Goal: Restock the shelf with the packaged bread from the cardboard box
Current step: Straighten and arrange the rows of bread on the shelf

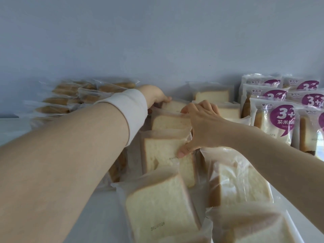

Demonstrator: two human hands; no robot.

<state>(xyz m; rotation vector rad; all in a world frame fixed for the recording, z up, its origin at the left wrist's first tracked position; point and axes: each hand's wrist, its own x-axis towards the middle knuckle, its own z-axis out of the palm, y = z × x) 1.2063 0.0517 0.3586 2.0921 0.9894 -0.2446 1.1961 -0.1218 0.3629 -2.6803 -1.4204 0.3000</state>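
Filling the middle of the white shelf point(10, 130), a row of clear-wrapped bread packs point(163, 206) runs from the front edge back toward the pale wall point(157, 41), with a second row just beside it on the right. Purple-and-white printed bags point(273, 120) stand upright along the right edge, and darker wrapped loaves point(66, 100) lie stacked near the back left. Both bare forearms reach in over the front edge. The right hand point(201, 127) pinches one upright pack point(163, 151) in the middle row, thumb pressed on its face and fingers curled over its top seam. The left hand point(156, 96), with a white band point(129, 111) around the wrist, is curled over the top of the rearmost pack point(172, 106) in the same row, fingertips touching it.
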